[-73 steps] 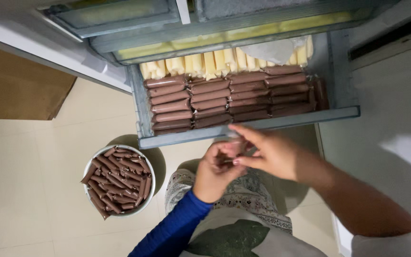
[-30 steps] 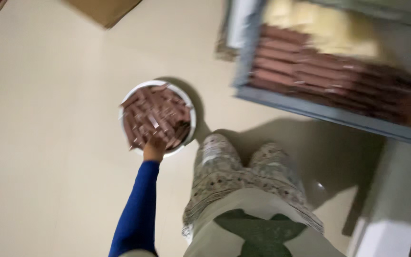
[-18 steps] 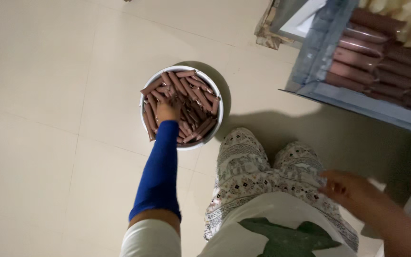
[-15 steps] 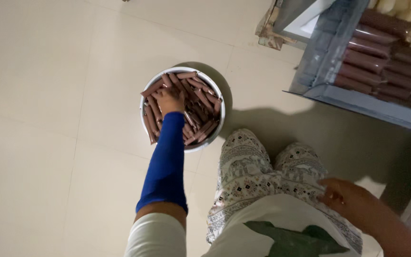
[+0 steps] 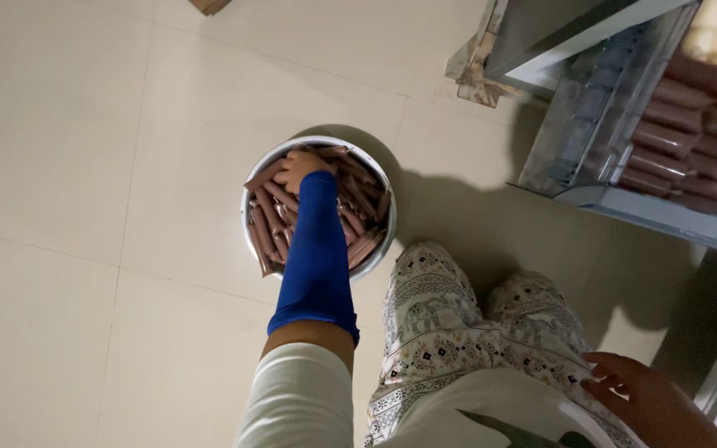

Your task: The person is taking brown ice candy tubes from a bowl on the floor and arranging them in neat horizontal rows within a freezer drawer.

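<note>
Left hand (image 5: 299, 166) reaches down into the white bowl (image 5: 251, 217) at ten o'clock, fingers curled among the brown sticks (image 5: 358, 217); whether it grips one cannot be told. Right hand (image 5: 653, 400) rests loosely on the patterned knee, empty. Drawer (image 5: 674, 217) at two o'clock already holds several rows; the bowl looks largely full.

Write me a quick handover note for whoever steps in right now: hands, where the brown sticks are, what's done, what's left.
Left hand: down in the round bowl on the floor, fingers among the brown sticks; grip not visible.
Right hand: resting open on the patterned trousers, holding nothing.
Freezer drawer: pulled out, rows of brown sticks already laid in it.
Left: many sticks remain in the bowl.
</note>
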